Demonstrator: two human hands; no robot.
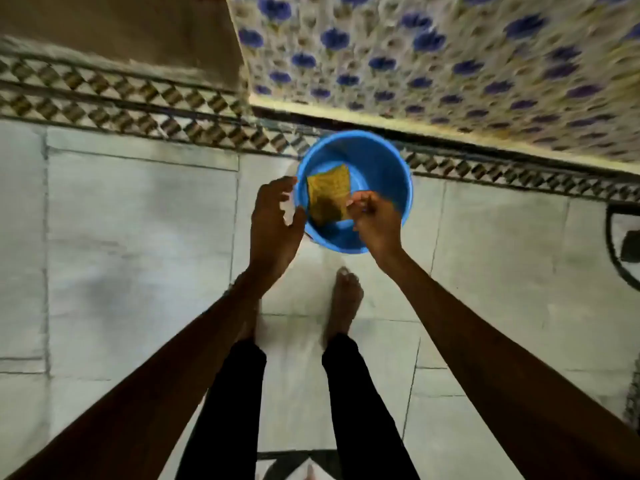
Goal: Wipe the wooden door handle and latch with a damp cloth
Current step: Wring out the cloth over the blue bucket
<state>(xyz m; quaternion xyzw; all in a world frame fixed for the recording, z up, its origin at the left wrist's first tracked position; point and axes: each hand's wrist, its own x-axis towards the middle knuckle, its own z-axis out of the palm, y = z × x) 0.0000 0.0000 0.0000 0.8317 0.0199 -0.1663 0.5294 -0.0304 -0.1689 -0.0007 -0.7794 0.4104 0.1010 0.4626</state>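
Observation:
A yellow cloth (328, 197) hangs over a blue bucket (377, 161) that stands on the tiled floor. My right hand (375, 221) pinches the cloth's right edge between thumb and fingers. My left hand (273, 220) hovers at the bucket's left rim with fingers spread and holds nothing. The cloth's lower part looks darker. No door handle or latch is in view.
A bed with a blue-flowered cover (450, 64) fills the upper right, right behind the bucket. A patterned tile border (121, 95) runs along the floor. My bare feet (344, 299) stand just before the bucket. A dark round object (623, 244) sits at the right edge.

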